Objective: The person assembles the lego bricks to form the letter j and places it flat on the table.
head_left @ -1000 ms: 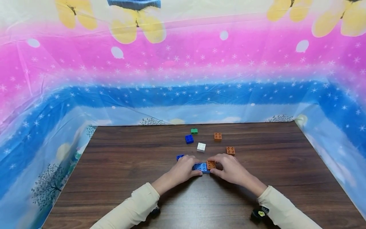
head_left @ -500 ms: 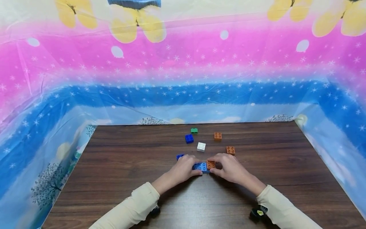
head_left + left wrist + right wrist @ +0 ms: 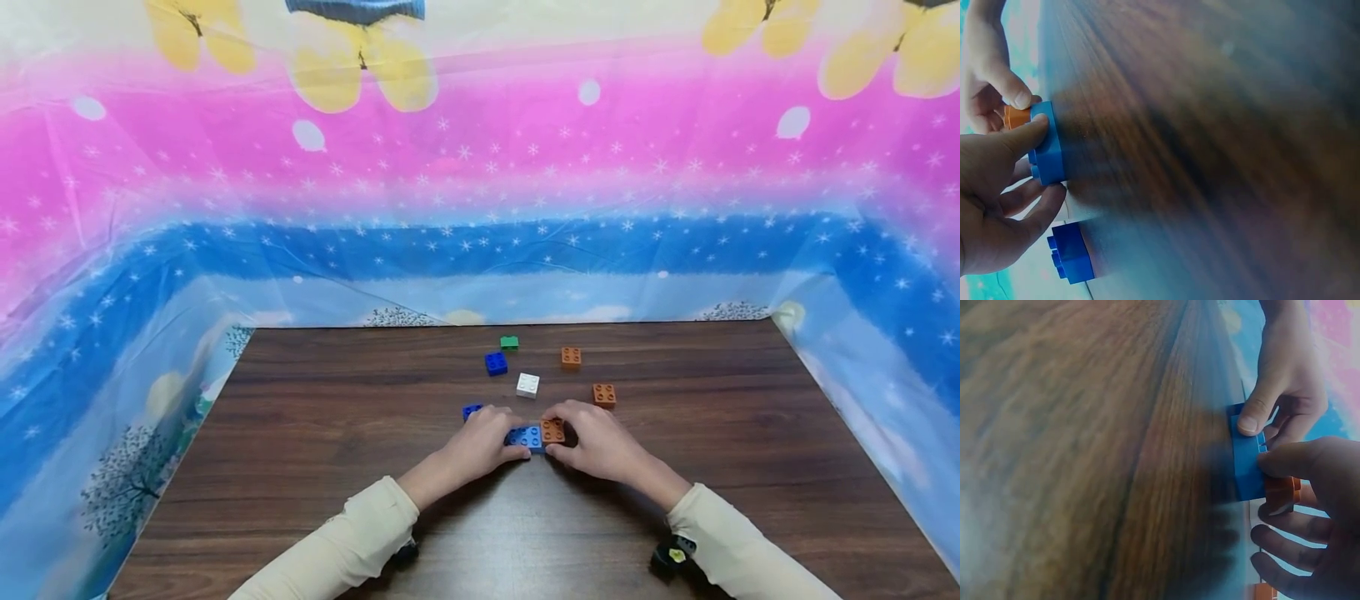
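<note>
A long light-blue toy brick (image 3: 527, 437) lies on the wooden table, my left hand (image 3: 482, 442) gripping its left part between thumb and fingers. On the brick's right end sits an orange toy brick (image 3: 552, 431), studs up. My right hand (image 3: 600, 442) pinches this orange brick, thumb at the near side and fingers at the far side. In the right wrist view, the right thumb also lies against the edge of the light-blue brick (image 3: 1247, 465). Just beyond the left hand is a dark-blue brick (image 3: 471, 411), partly hidden by it in the head view.
Farther back lie a white brick (image 3: 528, 385), another dark-blue brick (image 3: 496, 363) and a green brick (image 3: 509, 342). Two more orange bricks are to the right, one near (image 3: 603, 395) and one far (image 3: 571, 357). A printed cloth (image 3: 480, 250) encloses the table's back and sides.
The right hand and wrist have shifted slightly to the left, still holding the orange brick. The left hand and the loose bricks stay where they were.
</note>
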Demonstrator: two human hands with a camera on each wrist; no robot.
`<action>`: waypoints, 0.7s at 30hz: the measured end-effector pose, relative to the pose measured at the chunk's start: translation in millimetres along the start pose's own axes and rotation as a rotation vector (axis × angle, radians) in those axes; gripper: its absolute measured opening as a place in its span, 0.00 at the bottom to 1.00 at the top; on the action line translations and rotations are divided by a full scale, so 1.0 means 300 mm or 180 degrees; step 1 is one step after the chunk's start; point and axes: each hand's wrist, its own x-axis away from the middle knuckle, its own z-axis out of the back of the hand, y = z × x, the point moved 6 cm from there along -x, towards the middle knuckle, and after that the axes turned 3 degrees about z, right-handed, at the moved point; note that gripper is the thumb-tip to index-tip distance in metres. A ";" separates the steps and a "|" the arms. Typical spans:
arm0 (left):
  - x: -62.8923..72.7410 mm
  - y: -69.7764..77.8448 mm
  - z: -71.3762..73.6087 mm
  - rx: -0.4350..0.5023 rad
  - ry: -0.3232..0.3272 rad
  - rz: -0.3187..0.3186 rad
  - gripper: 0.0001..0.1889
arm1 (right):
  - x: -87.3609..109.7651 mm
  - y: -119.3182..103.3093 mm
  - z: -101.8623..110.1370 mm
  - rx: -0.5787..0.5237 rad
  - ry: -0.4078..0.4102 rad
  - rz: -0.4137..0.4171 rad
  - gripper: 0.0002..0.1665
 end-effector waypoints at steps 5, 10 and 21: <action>-0.001 -0.002 -0.004 -0.0001 0.0007 -0.0012 0.23 | -0.008 0.010 -0.011 -0.0099 -0.0072 0.0015 0.29; -0.001 -0.003 -0.003 0.0022 0.0003 -0.0007 0.23 | -0.027 0.014 -0.016 -0.0250 -0.0078 0.0052 0.27; 0.011 0.006 0.013 0.0003 0.0006 0.0030 0.25 | -0.046 0.013 -0.037 -0.0218 -0.0104 0.0040 0.25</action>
